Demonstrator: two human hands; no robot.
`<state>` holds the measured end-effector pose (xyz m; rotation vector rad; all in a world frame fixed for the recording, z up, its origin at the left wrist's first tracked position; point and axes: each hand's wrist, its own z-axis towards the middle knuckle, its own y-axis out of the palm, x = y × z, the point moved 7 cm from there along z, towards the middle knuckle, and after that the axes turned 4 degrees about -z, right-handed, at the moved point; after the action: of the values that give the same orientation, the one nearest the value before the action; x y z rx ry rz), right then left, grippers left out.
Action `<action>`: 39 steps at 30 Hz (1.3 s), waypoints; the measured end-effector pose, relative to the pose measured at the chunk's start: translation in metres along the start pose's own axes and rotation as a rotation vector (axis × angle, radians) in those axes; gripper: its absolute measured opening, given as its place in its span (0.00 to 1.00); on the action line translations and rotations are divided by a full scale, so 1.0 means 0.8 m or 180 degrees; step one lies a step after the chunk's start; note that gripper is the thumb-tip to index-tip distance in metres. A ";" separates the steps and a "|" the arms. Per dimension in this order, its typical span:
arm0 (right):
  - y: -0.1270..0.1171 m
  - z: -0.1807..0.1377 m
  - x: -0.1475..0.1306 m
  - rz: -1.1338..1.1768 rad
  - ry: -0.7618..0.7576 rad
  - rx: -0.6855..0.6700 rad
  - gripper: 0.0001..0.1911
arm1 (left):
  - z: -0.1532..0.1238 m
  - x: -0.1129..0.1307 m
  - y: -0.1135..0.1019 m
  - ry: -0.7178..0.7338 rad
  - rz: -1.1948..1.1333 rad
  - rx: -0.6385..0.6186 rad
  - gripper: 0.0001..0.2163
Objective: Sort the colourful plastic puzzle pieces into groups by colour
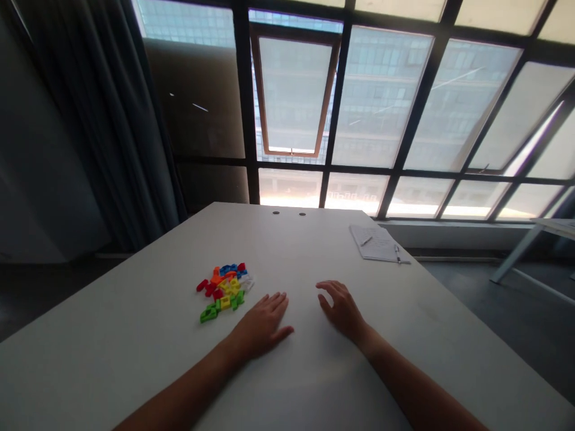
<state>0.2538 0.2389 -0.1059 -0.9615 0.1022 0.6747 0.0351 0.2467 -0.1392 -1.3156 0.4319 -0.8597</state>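
Both empty and palm-down on the table — left hand flat, fingers loosely spread, thumb out to the side; right hand slightly arched, fingers apart and a little curled, tips at the surface. Pinching nothing, either of them. Up and to the left of the left hand, just beyond its fingertips but not touching: a small heap of coloured pieces. Stretched lengthwise away from the body, green end nearest, red and blue end farthest, leaning a little rightward as it recedes. Clearly nearer the left hand; from the right hand, well off to the left, with the left hand in between. Far beyond the right hand, near the table's far edge and well apart from the pieces — paper with a pen on it.
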 end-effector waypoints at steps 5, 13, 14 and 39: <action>-0.014 -0.005 -0.046 -0.0156 -0.0757 -0.0144 0.16 | -0.001 -0.010 0.013 -0.0123 -0.0149 -0.0016 0.32; 0.020 -0.016 -0.035 -0.0836 -0.0193 -0.1215 0.45 | -0.004 0.003 -0.005 0.0086 -0.0048 0.0035 0.34; 0.031 -0.021 -0.030 -0.0841 -0.0086 -0.1549 0.48 | -0.005 0.004 -0.005 0.0134 -0.0029 0.0025 0.36; 0.045 -0.031 -0.018 -0.0689 0.0049 -0.1893 0.49 | -0.004 -0.006 0.007 -0.0129 -0.0171 -0.0174 0.36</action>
<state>0.2269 0.2264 -0.1409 -1.5235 -0.1992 0.5020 0.0319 0.2481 -0.1461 -1.3980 0.3923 -0.8696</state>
